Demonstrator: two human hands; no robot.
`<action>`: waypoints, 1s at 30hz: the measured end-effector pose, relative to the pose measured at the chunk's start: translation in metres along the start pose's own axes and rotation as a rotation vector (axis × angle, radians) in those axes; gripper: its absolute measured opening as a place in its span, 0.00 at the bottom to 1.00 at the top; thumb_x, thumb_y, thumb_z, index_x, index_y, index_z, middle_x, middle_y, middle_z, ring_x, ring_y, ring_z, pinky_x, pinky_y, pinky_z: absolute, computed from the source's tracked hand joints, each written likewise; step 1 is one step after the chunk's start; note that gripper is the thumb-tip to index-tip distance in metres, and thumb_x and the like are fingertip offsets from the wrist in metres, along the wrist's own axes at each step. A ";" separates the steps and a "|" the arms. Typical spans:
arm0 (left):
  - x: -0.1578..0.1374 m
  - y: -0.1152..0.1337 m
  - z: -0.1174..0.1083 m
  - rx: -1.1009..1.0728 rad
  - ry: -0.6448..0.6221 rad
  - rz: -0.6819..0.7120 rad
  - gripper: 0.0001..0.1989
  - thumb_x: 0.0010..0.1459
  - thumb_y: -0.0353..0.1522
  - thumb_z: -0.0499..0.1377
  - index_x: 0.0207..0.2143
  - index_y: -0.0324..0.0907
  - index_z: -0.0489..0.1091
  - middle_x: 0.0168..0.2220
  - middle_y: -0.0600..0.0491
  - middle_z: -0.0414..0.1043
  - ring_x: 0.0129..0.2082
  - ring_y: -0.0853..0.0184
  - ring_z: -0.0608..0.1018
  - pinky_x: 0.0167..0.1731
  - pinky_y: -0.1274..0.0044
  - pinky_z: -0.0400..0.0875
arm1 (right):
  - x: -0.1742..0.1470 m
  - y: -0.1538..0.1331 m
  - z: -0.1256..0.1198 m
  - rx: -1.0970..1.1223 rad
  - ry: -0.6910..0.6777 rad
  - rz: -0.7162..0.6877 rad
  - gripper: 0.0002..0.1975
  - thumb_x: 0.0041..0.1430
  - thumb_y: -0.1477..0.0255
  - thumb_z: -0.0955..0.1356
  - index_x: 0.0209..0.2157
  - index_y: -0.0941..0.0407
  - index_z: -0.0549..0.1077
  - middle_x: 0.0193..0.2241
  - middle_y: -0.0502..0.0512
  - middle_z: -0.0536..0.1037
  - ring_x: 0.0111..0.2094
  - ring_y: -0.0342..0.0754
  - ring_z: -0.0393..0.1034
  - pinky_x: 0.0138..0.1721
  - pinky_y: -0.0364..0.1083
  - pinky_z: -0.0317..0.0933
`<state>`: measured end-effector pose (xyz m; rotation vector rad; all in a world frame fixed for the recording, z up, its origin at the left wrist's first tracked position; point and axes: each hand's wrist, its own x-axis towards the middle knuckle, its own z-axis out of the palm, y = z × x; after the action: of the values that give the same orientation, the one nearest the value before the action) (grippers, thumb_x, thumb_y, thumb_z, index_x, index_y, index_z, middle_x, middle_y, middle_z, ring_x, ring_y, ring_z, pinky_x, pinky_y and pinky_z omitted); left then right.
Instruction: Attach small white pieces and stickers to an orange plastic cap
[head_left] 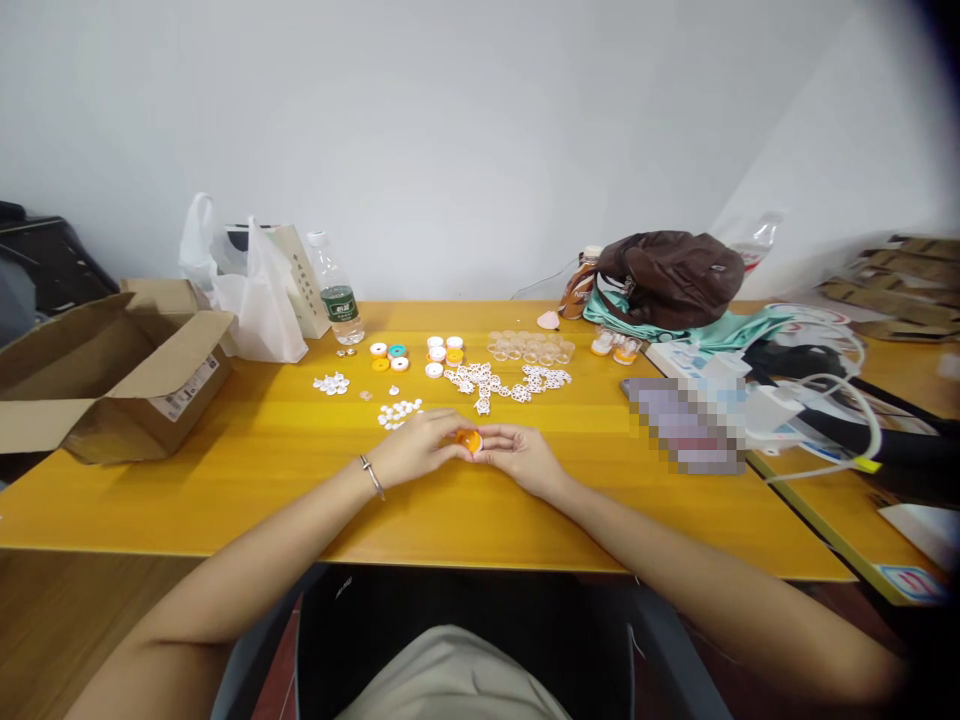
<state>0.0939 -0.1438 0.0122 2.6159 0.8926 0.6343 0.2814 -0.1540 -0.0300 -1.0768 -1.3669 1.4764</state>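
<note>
Gripping in both hands: one orange round piece [469, 440]

Location: above the table [675, 530], dial centre; twelve faces the wall [465, 150].
Left hand [429, 442]: at nine, thumb and fingers pinched on the piece.
Right hand [523, 457]: at three, fingertips likewise closed on it.

Hazards, as judged:
1. Slip. Fingertips alone hold the piece; uneven pressure could pop it loose, and its round form could let it roll.
2. Scatter. Small white pieces [400, 412] lie at ten, just beside the left hand; a sideways sweep could spread them.
3. Tangle. White openwork pieces [517, 393], towards half past twelve, lie bunched; lifting one could drag others.
4. Knock. Clear cups [531, 347] at one sit close together; a bump could upset several.

Writing:
- Brown bottle [576, 292], one o'clock: "NES" appears legible, remainder unclear.
- Water bottle [340, 303], half past ten: green label, white characters, too blurred to read.
- Paper bag [304, 285], behind it: vertical characters, too small.
- Cardboard box [139, 425], half past nine: white label [185, 388], print illegible.
</note>
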 end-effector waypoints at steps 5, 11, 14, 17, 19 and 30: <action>0.000 0.001 0.005 -0.024 0.026 -0.066 0.14 0.54 0.37 0.55 0.41 0.39 0.66 0.36 0.51 0.71 0.36 0.69 0.72 0.38 0.77 0.67 | -0.001 -0.001 0.000 -0.014 0.002 -0.003 0.17 0.37 0.71 0.73 0.34 0.57 0.74 0.27 0.50 0.78 0.32 0.46 0.74 0.44 0.48 0.63; 0.000 0.002 0.005 0.073 0.006 0.005 0.13 0.56 0.34 0.53 0.43 0.39 0.65 0.36 0.49 0.69 0.37 0.67 0.71 0.39 0.75 0.66 | -0.001 0.000 0.000 0.021 0.000 0.018 0.19 0.35 0.71 0.73 0.35 0.58 0.72 0.26 0.49 0.78 0.30 0.45 0.74 0.42 0.47 0.64; 0.000 0.002 0.001 0.044 -0.003 0.016 0.13 0.56 0.35 0.53 0.43 0.40 0.64 0.37 0.50 0.69 0.37 0.68 0.71 0.39 0.76 0.66 | 0.000 0.001 0.000 0.018 0.002 0.014 0.20 0.35 0.70 0.74 0.35 0.58 0.71 0.27 0.50 0.78 0.30 0.45 0.74 0.42 0.47 0.64; 0.001 0.002 -0.004 0.001 0.033 -0.018 0.13 0.56 0.36 0.54 0.42 0.40 0.65 0.37 0.50 0.69 0.37 0.69 0.71 0.39 0.76 0.66 | 0.001 0.001 -0.001 0.009 0.007 -0.001 0.20 0.36 0.69 0.73 0.35 0.57 0.71 0.28 0.50 0.78 0.31 0.45 0.73 0.42 0.47 0.64; 0.001 0.003 -0.005 -0.030 0.058 -0.047 0.13 0.55 0.36 0.54 0.42 0.39 0.65 0.38 0.50 0.69 0.38 0.69 0.71 0.40 0.76 0.67 | 0.002 0.002 -0.001 0.010 0.007 -0.011 0.20 0.37 0.70 0.73 0.36 0.57 0.71 0.28 0.50 0.78 0.32 0.45 0.74 0.42 0.47 0.64; 0.001 0.007 -0.004 0.035 0.025 -0.013 0.14 0.56 0.38 0.53 0.42 0.40 0.65 0.36 0.50 0.69 0.36 0.68 0.71 0.38 0.76 0.66 | -0.002 0.001 0.000 0.021 0.001 -0.041 0.19 0.37 0.70 0.73 0.35 0.56 0.72 0.29 0.50 0.78 0.33 0.45 0.73 0.43 0.46 0.64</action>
<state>0.0958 -0.1481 0.0185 2.6363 0.9355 0.6553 0.2814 -0.1558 -0.0310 -1.0305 -1.3616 1.4571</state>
